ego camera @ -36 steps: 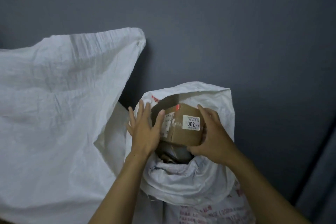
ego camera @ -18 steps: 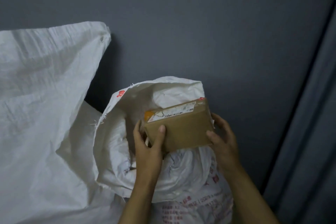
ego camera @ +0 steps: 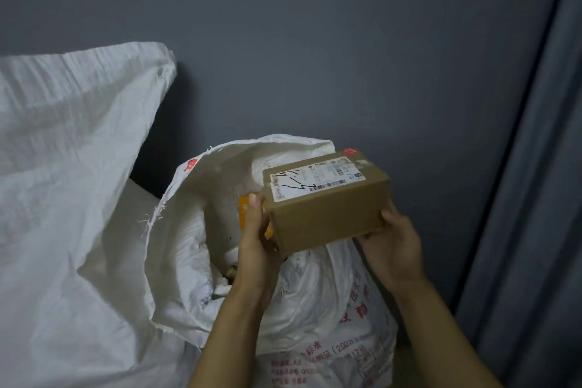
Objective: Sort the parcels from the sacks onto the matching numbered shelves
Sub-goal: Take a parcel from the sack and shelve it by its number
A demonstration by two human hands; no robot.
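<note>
The cardboard box (ego camera: 327,217) is held in the air above the mouth of the open sack (ego camera: 176,230), tilted, label side up. Its white shipping label (ego camera: 315,178) carries barcodes, small print too blurred to read, and a black marker scrawl of zigzag strokes; a red sticker (ego camera: 350,151) sits on the far corner. The left hand (ego camera: 256,242) grips the box's left end, thumb against the corner edge. The right hand (ego camera: 393,246) cups the right end from below, fingers curled under it. Inside the sack lies an orange parcel (ego camera: 244,211). The sack's front bears red Chinese print, with "(2023)" legible. A larger white sack (ego camera: 63,198) leans beside it against a grey wall (ego camera: 315,41); a grey curtain (ego camera: 535,198) hangs at right.
</note>
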